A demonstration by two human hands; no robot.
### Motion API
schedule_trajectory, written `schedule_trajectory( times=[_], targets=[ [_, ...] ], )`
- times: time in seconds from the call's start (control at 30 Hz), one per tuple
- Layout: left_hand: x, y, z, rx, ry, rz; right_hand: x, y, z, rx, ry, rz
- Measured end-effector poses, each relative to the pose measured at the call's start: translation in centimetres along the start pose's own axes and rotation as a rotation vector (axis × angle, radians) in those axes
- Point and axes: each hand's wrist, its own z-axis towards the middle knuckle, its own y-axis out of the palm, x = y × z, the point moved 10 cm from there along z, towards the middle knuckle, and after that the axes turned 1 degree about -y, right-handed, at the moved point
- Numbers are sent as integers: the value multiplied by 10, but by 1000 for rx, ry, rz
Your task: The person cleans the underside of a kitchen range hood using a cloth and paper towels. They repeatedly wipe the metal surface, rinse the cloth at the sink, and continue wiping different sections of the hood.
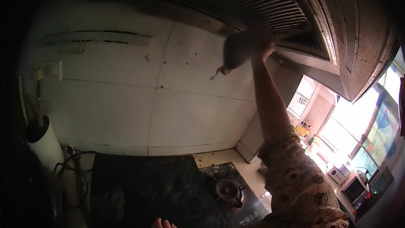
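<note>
My right arm, in a patterned sleeve, reaches up to the range hood (pixel 253 0). My right hand (pixel 265 48), smeared by motion and in shadow, is closed on a dark cloth (pixel 238 52) at the hood's lower edge, below its slatted grille. A thin end of the cloth hangs down in front of the white wall. Only the fingertips of my left hand (pixel 163 223) show at the bottom edge; they lie over the near edge of a black panel (pixel 147 185) with nothing visible in them.
A gas burner (pixel 228 190) is to the right of the black panel. On the left are a white cylindrical holder (pixel 46 147), a dark cable (pixel 76 168) and a wall socket (pixel 48 71). A rail (pixel 101 37) with hooks runs along the wall. Beyond my arm are a window and a microwave (pixel 355 190).
</note>
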Motion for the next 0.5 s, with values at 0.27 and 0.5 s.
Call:
schedule_trajectory(
  times=[0.27,0.5],
  targets=[
    [9,1,2,7,51,-4,48,11,-17,100,286,49],
    [12,-3,-3,-24,61,56,-66,61,-19,-306,439,-59]
  ],
)
